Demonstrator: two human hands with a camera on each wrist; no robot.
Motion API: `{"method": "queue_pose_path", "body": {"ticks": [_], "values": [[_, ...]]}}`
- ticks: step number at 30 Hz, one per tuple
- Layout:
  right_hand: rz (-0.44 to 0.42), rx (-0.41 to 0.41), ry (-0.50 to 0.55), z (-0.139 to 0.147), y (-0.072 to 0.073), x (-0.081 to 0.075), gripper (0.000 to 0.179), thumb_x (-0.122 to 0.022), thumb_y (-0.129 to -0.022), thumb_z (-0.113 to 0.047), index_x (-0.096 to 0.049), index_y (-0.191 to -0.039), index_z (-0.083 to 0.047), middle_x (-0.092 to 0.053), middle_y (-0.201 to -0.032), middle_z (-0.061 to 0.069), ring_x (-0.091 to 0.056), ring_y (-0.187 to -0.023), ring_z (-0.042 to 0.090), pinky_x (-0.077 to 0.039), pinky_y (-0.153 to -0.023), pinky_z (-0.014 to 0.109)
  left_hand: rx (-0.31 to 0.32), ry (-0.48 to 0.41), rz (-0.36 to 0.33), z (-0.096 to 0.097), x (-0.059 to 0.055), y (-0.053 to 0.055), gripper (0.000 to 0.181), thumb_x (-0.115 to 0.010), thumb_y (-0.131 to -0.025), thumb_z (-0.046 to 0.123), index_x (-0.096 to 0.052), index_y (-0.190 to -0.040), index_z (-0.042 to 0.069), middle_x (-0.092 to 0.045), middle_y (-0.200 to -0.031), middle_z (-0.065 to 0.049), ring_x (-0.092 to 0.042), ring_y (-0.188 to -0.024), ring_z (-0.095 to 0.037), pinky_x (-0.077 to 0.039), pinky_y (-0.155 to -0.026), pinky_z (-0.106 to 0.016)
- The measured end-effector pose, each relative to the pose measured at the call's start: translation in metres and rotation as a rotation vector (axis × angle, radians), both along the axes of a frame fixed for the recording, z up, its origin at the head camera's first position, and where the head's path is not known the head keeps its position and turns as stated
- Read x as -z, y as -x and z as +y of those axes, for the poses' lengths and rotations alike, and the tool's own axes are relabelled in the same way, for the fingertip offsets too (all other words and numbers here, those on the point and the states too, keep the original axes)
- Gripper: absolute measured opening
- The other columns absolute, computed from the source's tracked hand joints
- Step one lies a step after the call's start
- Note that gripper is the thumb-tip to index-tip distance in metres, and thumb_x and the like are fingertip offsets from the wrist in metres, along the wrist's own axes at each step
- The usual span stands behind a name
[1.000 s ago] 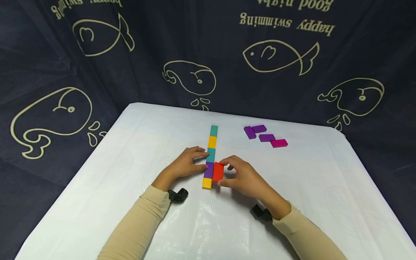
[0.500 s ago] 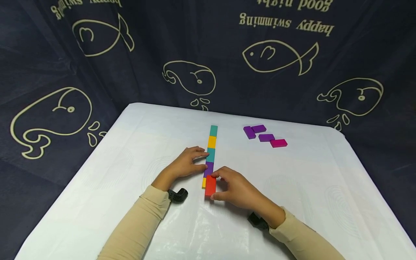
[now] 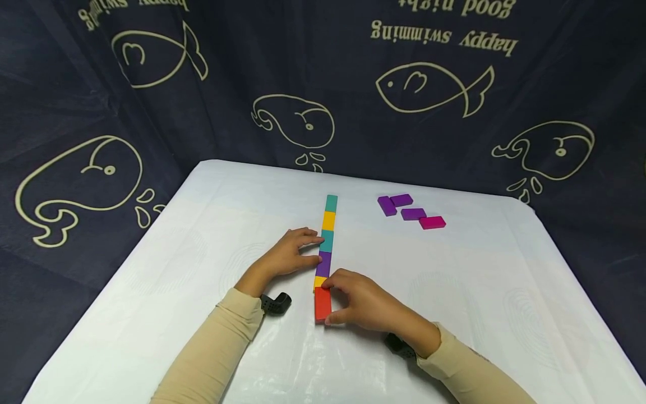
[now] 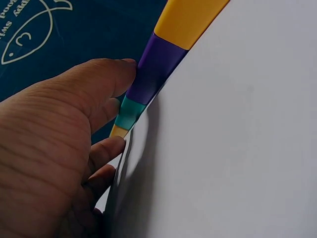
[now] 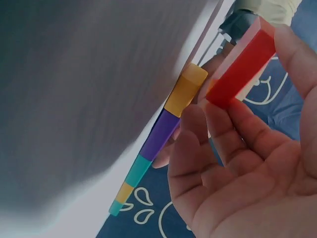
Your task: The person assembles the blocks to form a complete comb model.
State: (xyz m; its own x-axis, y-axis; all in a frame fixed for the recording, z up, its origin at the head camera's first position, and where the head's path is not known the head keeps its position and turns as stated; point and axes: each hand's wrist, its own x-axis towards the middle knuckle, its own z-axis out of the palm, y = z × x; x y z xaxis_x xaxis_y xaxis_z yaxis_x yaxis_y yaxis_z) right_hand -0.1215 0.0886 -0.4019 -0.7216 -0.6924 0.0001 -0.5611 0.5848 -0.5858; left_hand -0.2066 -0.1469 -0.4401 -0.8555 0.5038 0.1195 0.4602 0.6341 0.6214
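Observation:
A straight row of blocks runs away from me on the table: a near yellow block [image 3: 320, 281], a purple block [image 3: 324, 264], a teal block [image 3: 327, 242], a far yellow block [image 3: 329, 221] and a far teal block [image 3: 331, 202]. Along its left side lies my left hand [image 3: 287, 253], thumb and fingertips touching the purple and teal blocks. A red block [image 3: 323, 304] is pinched end to end between thumb and fingers of my right hand [image 3: 367, 302]. In the right wrist view the red block [image 5: 242, 64] appears raised, apart from the yellow end block [image 5: 185, 89].
Beyond the row to the right lie several loose blocks: purple blocks [image 3: 414, 214] and a magenta block [image 3: 432, 223]. A white cover [image 3: 176, 303] spreads over the table. Behind it hangs a dark curtain [image 3: 227, 67] with fish drawings.
My right hand has brought the red block from beside the purple block toward me and slightly left, to the row's near end. The left hand stays put.

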Motion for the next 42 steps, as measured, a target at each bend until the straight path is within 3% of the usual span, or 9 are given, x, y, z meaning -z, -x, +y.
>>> {"method": "queue_pose_path", "body": {"ticks": [10, 16, 24, 32, 42], "values": [[0.017, -0.074, -0.071, -0.002, -0.003, 0.007, 0.057, -0.087, -0.074, -0.041, -0.068, -0.119, -0.012, -0.06, -0.105, -0.011, -0.056, -0.097, 0.007, -0.048, -0.092, 0.028, -0.006, -0.002, -0.008, 0.0, 0.0, 0.0, 0.052, -0.073, -0.089, 0.031, -0.061, -0.137, 0.012, -0.051, -0.143, -0.015, -0.038, -0.138, -0.036, -0.013, -0.119, -0.056], [0.041, -0.073, -0.12, -0.002, -0.006, 0.007, 0.059, -0.086, -0.074, -0.044, -0.066, -0.119, -0.012, -0.061, -0.108, -0.009, -0.054, -0.101, 0.008, -0.047, -0.095, 0.03, -0.012, 0.01, -0.015, 0.0, 0.003, 0.001, 0.052, -0.073, -0.089, 0.031, -0.061, -0.137, 0.013, -0.05, -0.144, -0.014, -0.038, -0.139, -0.035, -0.011, -0.12, -0.054], [0.064, -0.088, -0.11, 0.001, -0.005, 0.009, 0.052, -0.085, -0.077, -0.034, -0.066, -0.12, -0.013, -0.062, -0.109, -0.009, -0.055, -0.103, 0.008, -0.046, -0.097, 0.03, -0.008, 0.003, -0.014, 0.001, 0.002, 0.001, 0.053, -0.073, -0.089, 0.031, -0.061, -0.137, 0.012, -0.05, -0.144, -0.014, -0.037, -0.139, -0.035, -0.01, -0.12, -0.054], [0.137, -0.079, -0.11, -0.002, -0.004, 0.011, 0.048, -0.085, -0.077, -0.034, -0.067, -0.115, -0.012, -0.061, -0.104, -0.007, -0.054, -0.092, 0.007, -0.049, -0.088, 0.027, -0.011, 0.001, -0.016, 0.0, 0.002, 0.002, 0.053, -0.073, -0.089, 0.031, -0.061, -0.137, 0.013, -0.051, -0.144, -0.014, -0.037, -0.14, -0.034, -0.01, -0.12, -0.055], [0.154, -0.072, -0.106, -0.005, -0.004, 0.01, 0.045, -0.082, -0.08, -0.034, -0.067, -0.116, -0.012, -0.061, -0.108, -0.005, -0.056, -0.096, 0.009, -0.049, -0.09, 0.029, -0.005, -0.002, -0.017, 0.0, 0.001, 0.001, 0.053, -0.074, -0.089, 0.031, -0.061, -0.137, 0.012, -0.051, -0.144, -0.014, -0.037, -0.14, -0.033, -0.01, -0.12, -0.054]]}}
